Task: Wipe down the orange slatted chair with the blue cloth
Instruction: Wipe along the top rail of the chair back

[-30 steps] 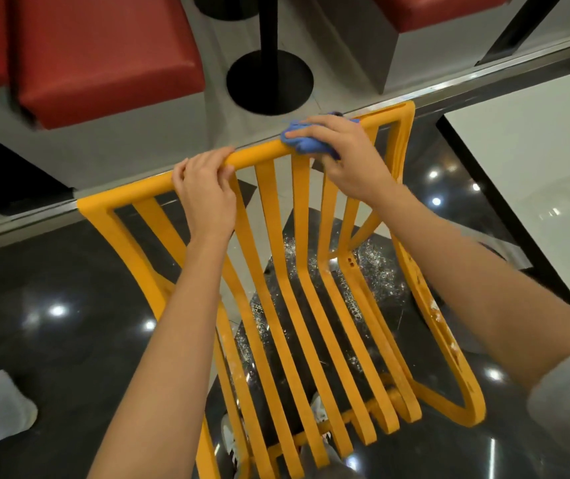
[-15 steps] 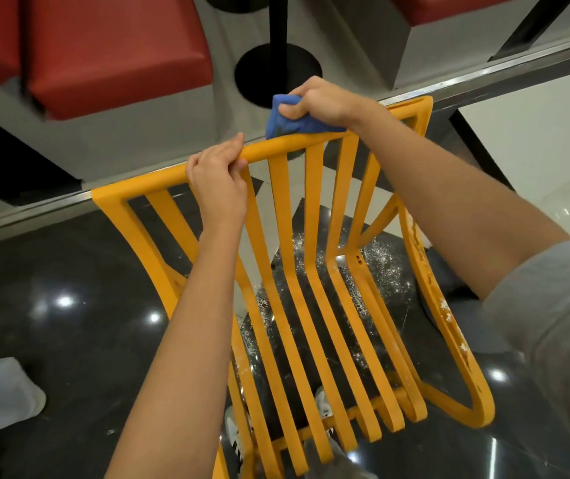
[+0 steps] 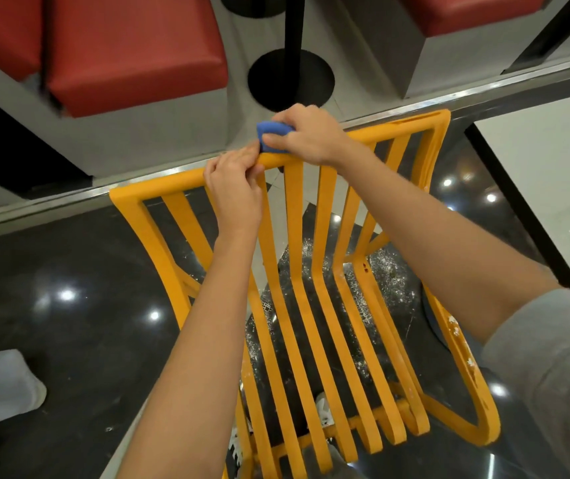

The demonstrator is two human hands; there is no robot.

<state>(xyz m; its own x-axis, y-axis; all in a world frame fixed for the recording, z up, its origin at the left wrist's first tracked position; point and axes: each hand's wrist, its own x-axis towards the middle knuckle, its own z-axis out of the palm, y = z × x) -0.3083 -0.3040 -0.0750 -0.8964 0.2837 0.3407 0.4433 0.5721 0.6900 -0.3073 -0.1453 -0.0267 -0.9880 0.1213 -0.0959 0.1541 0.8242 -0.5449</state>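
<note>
Cloth (image 3: 271,133) looks soft, bunched in the right hand (image 3: 306,136) — left hand (image 3: 233,191) grips the stiff chair (image 3: 411,127) top rail, the sensible hold.

Cloth (image 3: 271,132) on chair (image 3: 159,183) top rail

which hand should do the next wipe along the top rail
Right. The right hand already pinches the blue cloth against the orange chair's top rail. The left hand grips the rail beside it, steadying the chair.
</note>
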